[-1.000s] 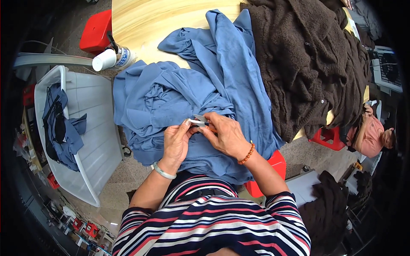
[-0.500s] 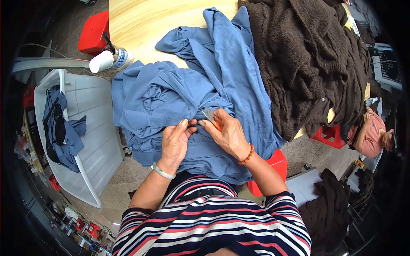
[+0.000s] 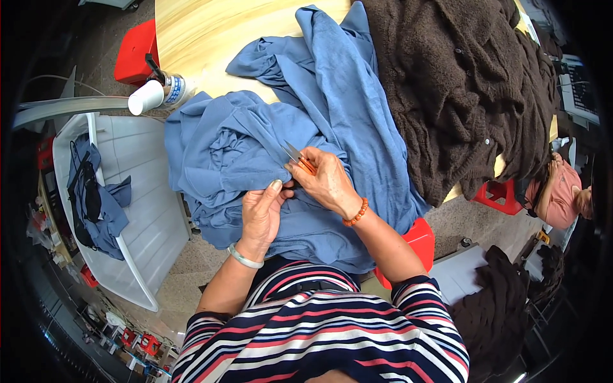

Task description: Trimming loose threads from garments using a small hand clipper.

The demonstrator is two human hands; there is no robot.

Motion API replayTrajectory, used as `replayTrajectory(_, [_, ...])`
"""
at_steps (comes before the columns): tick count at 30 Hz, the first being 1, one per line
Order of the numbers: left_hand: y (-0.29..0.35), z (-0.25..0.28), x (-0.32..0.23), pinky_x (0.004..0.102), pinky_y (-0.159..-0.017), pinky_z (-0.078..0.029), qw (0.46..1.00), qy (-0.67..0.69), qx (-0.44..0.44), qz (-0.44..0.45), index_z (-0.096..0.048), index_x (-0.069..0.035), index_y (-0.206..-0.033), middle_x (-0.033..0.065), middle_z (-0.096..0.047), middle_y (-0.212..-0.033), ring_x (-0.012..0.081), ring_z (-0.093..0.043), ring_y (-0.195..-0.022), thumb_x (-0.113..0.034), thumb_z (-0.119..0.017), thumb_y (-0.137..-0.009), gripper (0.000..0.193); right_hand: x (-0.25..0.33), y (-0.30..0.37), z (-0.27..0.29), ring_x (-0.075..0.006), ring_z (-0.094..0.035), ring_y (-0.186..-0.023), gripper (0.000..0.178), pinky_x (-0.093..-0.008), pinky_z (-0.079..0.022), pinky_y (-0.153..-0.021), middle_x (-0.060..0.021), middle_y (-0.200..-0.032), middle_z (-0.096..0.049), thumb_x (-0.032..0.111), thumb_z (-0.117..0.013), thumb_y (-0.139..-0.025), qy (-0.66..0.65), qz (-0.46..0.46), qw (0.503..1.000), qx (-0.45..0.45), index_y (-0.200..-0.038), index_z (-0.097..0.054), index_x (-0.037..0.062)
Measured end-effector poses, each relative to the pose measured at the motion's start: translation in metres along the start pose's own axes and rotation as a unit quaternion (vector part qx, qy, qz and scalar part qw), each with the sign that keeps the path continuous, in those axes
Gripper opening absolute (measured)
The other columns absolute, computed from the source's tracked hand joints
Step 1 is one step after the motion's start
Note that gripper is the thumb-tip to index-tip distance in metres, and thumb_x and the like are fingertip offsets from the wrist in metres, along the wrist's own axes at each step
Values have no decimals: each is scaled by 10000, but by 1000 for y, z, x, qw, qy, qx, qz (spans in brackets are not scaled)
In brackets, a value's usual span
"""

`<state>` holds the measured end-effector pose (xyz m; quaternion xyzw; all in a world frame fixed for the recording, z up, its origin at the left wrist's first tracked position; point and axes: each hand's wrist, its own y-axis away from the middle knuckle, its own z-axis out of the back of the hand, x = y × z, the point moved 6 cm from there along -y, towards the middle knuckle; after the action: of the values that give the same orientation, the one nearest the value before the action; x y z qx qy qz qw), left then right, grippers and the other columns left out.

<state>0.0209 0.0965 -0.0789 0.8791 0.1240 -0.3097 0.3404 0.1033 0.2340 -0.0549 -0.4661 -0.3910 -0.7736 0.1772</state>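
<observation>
“Standing at the far left, a white plastic bin point(image 3: 147, 191) held blue clothing point(image 3: 110, 220), right?”

“Yes, then came a white paper cup point(image 3: 145, 97) by the left edge of the wooden tabletop point(image 3: 211, 32).”

“What was the left hand point(image 3: 260, 214) doing?”

“Its thumb and fingertips were drawn together, seemingly pinching an edge of the blue garment point(image 3: 252, 163), which lay bunched beneath and beyond both hands.”

“And the thread snips point(image 3: 294, 153)?”

“Just ahead of the left fingertips and a little to their right. The right hand point(image 3: 327, 185) had its fingers wrapped around the orange handles; the long axis ran diagonally, blade tips pointing forward and left over the cloth.”

“Did the blades touch it?”

“I couldn't tell. The right thumb was just beside the pinched edge, though.”

“Farther right?”

“Dark brown knit cardigans point(image 3: 469, 96), heaped beside the blue garment, away from both hands.”
</observation>
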Motion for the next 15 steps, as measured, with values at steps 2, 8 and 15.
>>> replayTrajectory(2, [0, -1, -2, 317, -824, -534, 1000, 12, -4, 10, -697, -24, -1043, 97, -702, -1008, 187, -660, -943, -95, -629, -941, 141, -3, 2, 0, -171, -569, -592, 266, -329, -462, -583, -101, -644, -595, 233, -685, -878, 24, 14, 1000, -8, -870, -628, -27])
replayTrajectory(8, [-1, -2, -5, 312, -838, -526, 999, 31, -4, 24, -704, -33, -1016, 92, -703, -996, 180, -658, -936, -89, -637, -933, 121, -2, 12, 11, -308, -631, -680, 309, -381, -495, -638, -150, -767, -631, 251, -690, -880, 82, 110, 990, -18, -1049, -607, 6])
replayTrajectory(15, [-5, -3, -8, 303, -833, -525, 1000, 1, -3, 23, -707, -21, -990, 101, -709, -964, 171, -659, -912, -85, -652, -921, 109, 16, 19, 19, -267, -655, -703, 325, -362, -515, -644, -119, -842, -657, 231, -691, -877, 127, 212, 969, 19, -1121, -596, 37])
